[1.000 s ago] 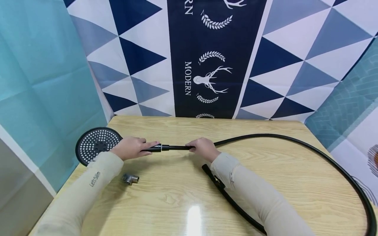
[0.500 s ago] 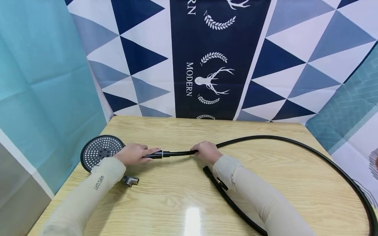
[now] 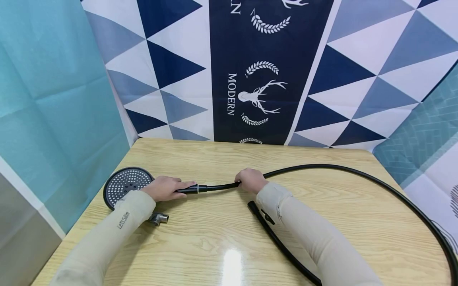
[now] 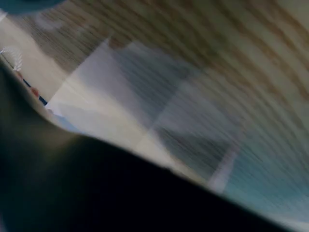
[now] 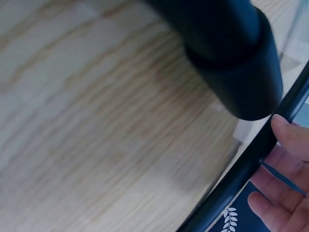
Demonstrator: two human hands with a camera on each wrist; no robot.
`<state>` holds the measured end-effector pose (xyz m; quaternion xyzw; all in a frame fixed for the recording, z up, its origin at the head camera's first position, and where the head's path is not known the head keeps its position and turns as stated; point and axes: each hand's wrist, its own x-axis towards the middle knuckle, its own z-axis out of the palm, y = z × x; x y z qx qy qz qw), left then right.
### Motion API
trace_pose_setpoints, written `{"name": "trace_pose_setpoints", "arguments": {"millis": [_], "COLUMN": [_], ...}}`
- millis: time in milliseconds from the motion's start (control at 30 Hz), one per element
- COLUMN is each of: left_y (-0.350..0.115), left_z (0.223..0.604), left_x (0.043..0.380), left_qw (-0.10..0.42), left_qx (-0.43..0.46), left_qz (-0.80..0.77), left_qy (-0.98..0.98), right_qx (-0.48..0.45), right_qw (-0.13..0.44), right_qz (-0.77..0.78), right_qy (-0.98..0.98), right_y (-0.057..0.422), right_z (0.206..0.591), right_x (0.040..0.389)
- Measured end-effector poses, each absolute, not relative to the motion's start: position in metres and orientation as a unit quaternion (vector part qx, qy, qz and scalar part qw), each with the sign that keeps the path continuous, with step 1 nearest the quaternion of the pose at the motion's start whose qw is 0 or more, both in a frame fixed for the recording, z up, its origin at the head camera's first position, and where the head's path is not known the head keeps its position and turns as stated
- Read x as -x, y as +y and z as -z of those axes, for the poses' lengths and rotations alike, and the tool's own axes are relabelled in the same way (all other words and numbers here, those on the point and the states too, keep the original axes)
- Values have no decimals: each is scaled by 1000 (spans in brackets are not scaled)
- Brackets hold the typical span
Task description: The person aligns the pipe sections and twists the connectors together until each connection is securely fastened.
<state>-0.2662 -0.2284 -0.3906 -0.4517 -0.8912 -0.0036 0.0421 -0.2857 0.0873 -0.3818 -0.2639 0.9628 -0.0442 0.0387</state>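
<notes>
A cloth backdrop of navy, grey-blue and white triangles [image 3: 182,81] fills the upper frame, and below it spreads a pale wood-grain table [image 3: 200,246]. The longest thing on the table is a thick, smooth black hose [image 3: 329,166]: from the centre it arcs through the right half and down the right edge, out of the frame. Another black length with a free end [image 3: 253,207] lies at lower centre-right; whether the two join cannot be seen.

At left centre is a round black shower head [image 3: 128,184] with a pale-dotted face, its handle [image 3: 187,190] pointing toward the centre. The left hand [image 3: 164,188] has its grip wrapped round that handle, index finger lying along it; the left wrist view is too dark to add anything. The right hand [image 3: 251,180] has its grip closed on the hose, thumb against it in the right wrist view.

The step in hand appears to be the joint between handle and hose, which meet in line near a thin white ring [image 3: 198,188]. Tightness cannot be told. Any further tightening would call for a steady handle and a twist at the joint.

Smallest is a silver metal fitting [image 3: 159,218], untouched, partly hidden by the left beige sleeve [image 3: 121,224].
</notes>
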Motion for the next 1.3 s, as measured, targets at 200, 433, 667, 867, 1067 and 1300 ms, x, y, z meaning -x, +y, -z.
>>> {"name": "trace_pose_setpoints", "arguments": {"millis": [200,433,667,867,1067,1300], "left_y": [-227,-226,-223,-223,-225,-226], "left_z": [391,390,390,392,396,398], "left_x": [267,267,267,268,272,274], "left_qw": [26,31,32,4,-5,2], "left_qx": [448,442,437,431,432,435], "left_qz": [-20,-40,-58,-58,-53,-38], "left_qy": [-893,-896,-897,-901,-900,-900], "right_qx": [262,294,340,330,309,317], "right_qw": [60,58,45,55,106,99], "right_qz": [44,56,50,59,54,57], "right_qy": [962,952,938,940,944,941], "right_y": [83,83,84,81,76,81], "right_z": [383,382,378,377,387,402], "right_x": [290,292,291,291,303,313]}}
